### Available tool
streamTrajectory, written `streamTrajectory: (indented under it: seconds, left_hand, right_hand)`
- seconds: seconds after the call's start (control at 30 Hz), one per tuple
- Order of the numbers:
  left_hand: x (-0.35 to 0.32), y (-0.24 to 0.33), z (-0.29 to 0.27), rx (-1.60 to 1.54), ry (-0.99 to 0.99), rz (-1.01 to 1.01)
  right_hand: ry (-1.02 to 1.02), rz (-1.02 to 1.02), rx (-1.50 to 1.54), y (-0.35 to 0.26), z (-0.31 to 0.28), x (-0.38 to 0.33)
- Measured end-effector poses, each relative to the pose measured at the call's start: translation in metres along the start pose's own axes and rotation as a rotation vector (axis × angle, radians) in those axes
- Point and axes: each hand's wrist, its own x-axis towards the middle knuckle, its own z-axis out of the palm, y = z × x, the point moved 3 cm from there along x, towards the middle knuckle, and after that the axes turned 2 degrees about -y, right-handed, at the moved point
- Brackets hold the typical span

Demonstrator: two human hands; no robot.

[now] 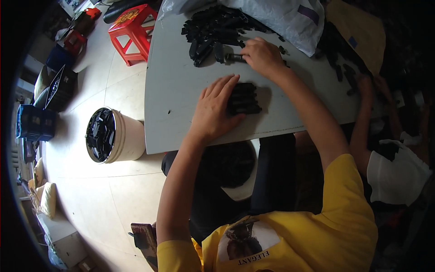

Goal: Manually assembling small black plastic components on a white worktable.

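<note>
On the pale table [174,109], my left hand [212,109] cups the left end of a small row of long black plastic pieces [244,99]. Its fingers lie along the far side and its thumb along the near side. Farther off, my right hand [263,55] is closed with its fingertips on a dark, narrow black plastic piece [233,57], which lies partly under the fingers. Just left of that piece stands another black piece [219,52], beside the edge of a loose heap of similar black pieces [213,29].
A white plastic bag [290,22] lies behind the heap. On the floor at left stand a pale bucket [129,136] full of black pieces and a red stool [131,34]. Another bucket [249,192] sits below the table edge. At right, another person's hand [364,88] reaches toward black pieces.
</note>
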Motion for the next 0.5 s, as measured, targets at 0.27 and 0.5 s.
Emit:
streamTrajectory:
  seconds: [0.27, 0.5]
  left_hand:
    - [-0.001, 0.001, -0.001, 0.065, 0.027, 0.017]
    - [0.001, 0.004, -0.002, 0.070, 0.015, 0.019]
  right_hand:
    - [-0.264, -0.198, 0.576, -0.001, -0.031, -0.009]
    - [0.003, 0.334, 0.513, 0.078, -0.027, -0.027]
